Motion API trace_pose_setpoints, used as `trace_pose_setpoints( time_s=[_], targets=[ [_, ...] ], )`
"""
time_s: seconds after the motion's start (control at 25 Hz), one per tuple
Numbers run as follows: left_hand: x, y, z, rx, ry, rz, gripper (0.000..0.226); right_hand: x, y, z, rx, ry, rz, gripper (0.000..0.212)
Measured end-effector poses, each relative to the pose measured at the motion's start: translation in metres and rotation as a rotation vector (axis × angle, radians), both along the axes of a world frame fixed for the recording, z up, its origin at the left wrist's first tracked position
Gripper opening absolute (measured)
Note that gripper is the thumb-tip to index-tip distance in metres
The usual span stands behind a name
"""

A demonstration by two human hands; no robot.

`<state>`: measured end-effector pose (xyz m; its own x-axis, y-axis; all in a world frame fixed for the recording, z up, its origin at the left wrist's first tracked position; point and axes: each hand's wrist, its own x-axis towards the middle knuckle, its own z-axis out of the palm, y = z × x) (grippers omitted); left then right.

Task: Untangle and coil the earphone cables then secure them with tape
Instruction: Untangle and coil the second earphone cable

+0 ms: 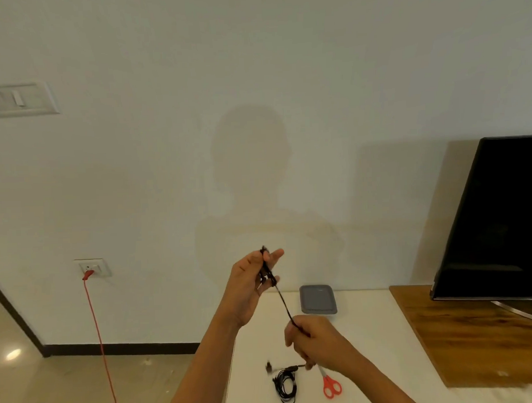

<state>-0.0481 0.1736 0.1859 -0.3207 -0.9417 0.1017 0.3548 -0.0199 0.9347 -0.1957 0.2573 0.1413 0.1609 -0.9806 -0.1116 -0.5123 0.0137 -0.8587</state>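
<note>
My right hand (316, 339), nearest the lens, is closed on the lower end of the earphone cable (282, 301). My left hand (252, 281), higher and farther out, has its fingers pinched on a bunched knot of the same cable. Between them the cable runs taut, long axis slanting from upper left down to lower right, held up above the worktop (369, 333).

Judgement: thin, light, limp cord; it will kink or snag if yanked. Best held at the bunch and fed through the fingers, not pulled at the earbuds or plug.

A second cable (284, 386) lies loosely coiled on the worktop, just beside the red scissors (331, 386). A grey tray (318, 299) sits beyond, near the wall.
</note>
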Motion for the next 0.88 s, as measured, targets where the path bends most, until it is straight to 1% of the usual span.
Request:
trace_pose_setpoints(
  time_s=[0.04,0.12,0.2,0.24,0.28,0.32,0.36,0.44,0.48,0.6,0.72,0.8,0.88],
  targets=[
    [0.002,-0.002,-0.005,-0.055,-0.122,0.014,0.028,0.002,0.005,0.010,-0.054,0.073,0.009,0.029],
    [0.002,0.001,-0.016,-0.146,-0.331,-0.038,0.031,0.001,0.006,0.040,-0.233,0.265,0.028,0.023],
    [0.000,0.008,-0.023,-0.195,-0.421,-0.149,0.033,-0.003,-0.003,0.072,-0.396,0.485,0.054,0.019],
    [-0.001,0.013,-0.025,-0.184,-0.434,-0.194,0.033,-0.006,-0.012,0.085,-0.451,0.553,0.058,0.018],
    [-0.002,0.017,-0.025,-0.147,-0.429,-0.223,0.035,-0.012,-0.023,0.094,-0.476,0.576,0.052,0.017],
    [-0.004,0.021,-0.024,-0.089,-0.392,-0.239,0.036,-0.019,-0.034,0.101,-0.482,0.552,0.036,0.017],
    [-0.005,0.025,-0.022,-0.019,-0.326,-0.248,0.036,-0.027,-0.046,0.102,-0.463,0.477,0.017,0.017],
    [-0.006,0.033,-0.016,0.105,-0.130,-0.253,0.035,-0.039,-0.063,0.091,-0.356,0.221,0.009,0.014],
    [-0.006,0.036,-0.012,0.152,-0.027,-0.245,0.035,-0.042,-0.067,0.080,-0.273,0.084,0.004,0.015],
    [-0.006,0.039,-0.001,0.196,0.162,-0.194,0.036,-0.031,-0.058,0.037,-0.045,-0.256,-0.054,0.028],
    [-0.007,0.033,0.004,0.211,0.286,-0.137,0.036,-0.005,-0.032,0.011,0.051,-0.501,-0.115,0.022],
    [-0.004,0.027,0.003,0.192,0.310,-0.093,0.034,0.008,-0.016,0.005,0.036,-0.552,-0.094,0.020],
    [-0.003,0.022,0.002,0.149,0.245,-0.057,0.034,0.014,-0.007,0.006,-0.022,-0.478,-0.136,0.020]
  ],
)
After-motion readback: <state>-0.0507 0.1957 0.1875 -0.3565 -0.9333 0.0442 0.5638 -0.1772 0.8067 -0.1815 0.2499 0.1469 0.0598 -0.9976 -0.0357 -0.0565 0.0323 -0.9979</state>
